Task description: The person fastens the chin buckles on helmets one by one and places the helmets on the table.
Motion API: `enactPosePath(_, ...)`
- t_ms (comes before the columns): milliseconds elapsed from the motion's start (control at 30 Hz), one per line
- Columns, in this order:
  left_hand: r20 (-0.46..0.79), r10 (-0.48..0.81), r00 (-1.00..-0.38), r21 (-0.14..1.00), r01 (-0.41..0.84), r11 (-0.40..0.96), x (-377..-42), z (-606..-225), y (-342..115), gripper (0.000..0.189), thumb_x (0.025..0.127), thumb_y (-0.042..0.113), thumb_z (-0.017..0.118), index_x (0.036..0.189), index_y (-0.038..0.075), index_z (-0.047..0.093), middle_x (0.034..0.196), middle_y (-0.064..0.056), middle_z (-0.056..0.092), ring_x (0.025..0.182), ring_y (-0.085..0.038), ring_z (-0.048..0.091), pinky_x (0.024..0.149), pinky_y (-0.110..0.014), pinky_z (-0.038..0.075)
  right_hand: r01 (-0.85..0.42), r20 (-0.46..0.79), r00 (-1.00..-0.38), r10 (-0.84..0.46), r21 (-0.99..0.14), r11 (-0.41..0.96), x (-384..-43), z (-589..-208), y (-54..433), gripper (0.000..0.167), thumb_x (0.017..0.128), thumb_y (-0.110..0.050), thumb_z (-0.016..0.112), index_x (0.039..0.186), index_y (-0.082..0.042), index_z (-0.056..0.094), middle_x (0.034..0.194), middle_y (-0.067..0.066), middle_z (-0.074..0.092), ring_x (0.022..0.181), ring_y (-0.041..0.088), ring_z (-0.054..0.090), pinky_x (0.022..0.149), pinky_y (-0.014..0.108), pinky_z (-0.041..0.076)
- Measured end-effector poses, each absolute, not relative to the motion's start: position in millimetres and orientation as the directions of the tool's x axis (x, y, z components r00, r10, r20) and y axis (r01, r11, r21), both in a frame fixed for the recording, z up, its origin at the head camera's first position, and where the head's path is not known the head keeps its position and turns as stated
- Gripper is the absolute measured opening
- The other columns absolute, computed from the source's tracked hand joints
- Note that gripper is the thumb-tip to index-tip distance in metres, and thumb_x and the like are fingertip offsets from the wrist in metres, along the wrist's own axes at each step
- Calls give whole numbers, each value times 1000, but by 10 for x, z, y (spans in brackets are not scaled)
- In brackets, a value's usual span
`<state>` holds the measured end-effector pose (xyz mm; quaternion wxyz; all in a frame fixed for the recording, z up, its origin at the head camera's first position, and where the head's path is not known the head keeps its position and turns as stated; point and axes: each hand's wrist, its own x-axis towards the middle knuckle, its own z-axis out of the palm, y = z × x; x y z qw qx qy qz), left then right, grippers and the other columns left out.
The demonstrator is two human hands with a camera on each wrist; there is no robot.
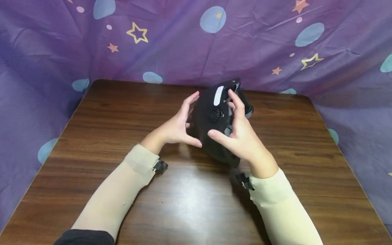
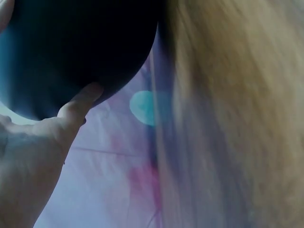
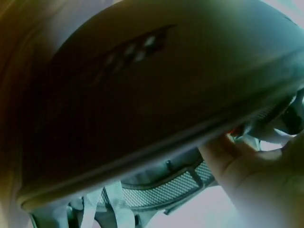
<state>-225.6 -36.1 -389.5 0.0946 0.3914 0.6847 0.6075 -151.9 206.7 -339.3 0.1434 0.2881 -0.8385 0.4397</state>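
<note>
A black helmet [image 1: 204, 122] is between my two hands, tipped on its side with the dome to the left and the open side to the right. My left hand [image 1: 176, 128] cups the dome; in the left wrist view its thumb presses the smooth shell [image 2: 85, 52]. With spread, bent fingers my right hand [image 1: 246, 137] grips the rim side, thumb across the shell. A white strip [image 1: 218, 96] and a round dark fitting [image 1: 215, 115] mark the shell. Pale straps [image 3: 118, 204] and a mesh-patterned band [image 3: 161, 192] hang inside. Whether the helmet touches the table cannot be told.
The brown wood table [image 1: 190, 200] extends around the helmet on every side. Behind it hangs a purple cloth [image 1: 180, 41] with stars and ovals, which also runs along the left and right sides. Small black devices [image 1: 160, 166] sit at both wrists.
</note>
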Motion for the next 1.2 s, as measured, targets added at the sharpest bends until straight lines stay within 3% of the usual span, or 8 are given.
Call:
enactPosePath(167, 355, 658, -664, 892, 452, -25, -2193, -3852, -304, 152, 62, 1, 104, 171, 21, 0, 177, -6, 2, 154, -28, 32, 108, -54, 51, -543, 446, -839, -312, -732, 411, -1490, -3355, 2112, 93, 88, -12, 87, 163, -23, 33, 143, 13, 62, 129, 24, 61, 111, 40, 46)
enactPosePath(233, 357, 659, -662, 888, 460, -19, -2177, -3841, -294, 152, 61, 2, 105, 171, 21, 0, 177, -7, 2, 153, -29, 32, 108, -54, 51, -538, 457, -842, -287, -746, 392, -1491, -3342, 2118, 87, 84, -5, 87, 157, -18, 42, 140, 10, 63, 126, 22, 61, 109, 36, 47)
enactPosePath(467, 356, 660, -662, 893, 448, -32, -2182, -3853, -289, 151, 63, 0, 103, 171, 21, -1, 177, -7, 4, 157, -33, 26, 110, -58, 48, -561, 515, -826, -229, -787, 257, -1525, -3347, 2114, 76, 80, 3, 86, 146, -7, 52, 132, 5, 61, 122, 25, 58, 106, 33, 46)
enactPosePath(633, 328, 659, -677, 914, 404, -40, -2208, -3894, -317, 148, 65, -4, 100, 171, 21, 0, 177, -8, 4, 157, -33, 26, 112, -58, 46, -560, 530, -823, -204, -817, 137, -1551, -3369, 2106, 72, 79, 12, 81, 144, 2, 50, 131, 10, 59, 118, 25, 59, 103, 31, 49)
enactPosePath(767, 303, 671, -677, 928, 368, -48, -2236, -3929, -336, 153, 60, -6, 102, 171, 22, 0, 176, -5, 9, 155, -28, 31, 112, -56, 47, -529, 513, -828, -225, -848, 13, -1542, -3365, 2093, 72, 80, 17, 76, 145, 6, 45, 129, 16, 58, 111, 25, 65, 94, 31, 57)
enactPosePath(900, 294, 681, -671, 935, 349, -60, -2263, -3950, -347, 159, 55, -8, 103, 171, 22, -2, 173, -6, 12, 154, -26, 32, 112, -56, 47, -517, 509, -823, -253, -855, -41, -1549, -3360, 2098, 73, 81, 19, 73, 146, 5, 44, 131, 19, 57, 111, 26, 67, 91, 33, 60)
enactPosePath(1200, 282, 678, -679, 939, 339, -51, -2279, -3922, -404, 159, 58, -1, 104, 171, 28, -5, 175, -2, 8, 158, -25, 24, 112, -70, 39, -478, 508, -828, -238, -861, -172, -1556, -3337, 2155, 77, 78, 23, 69, 146, -9, 49, 126, 15, 57, 106, 21, 67, 87, 30, 60)
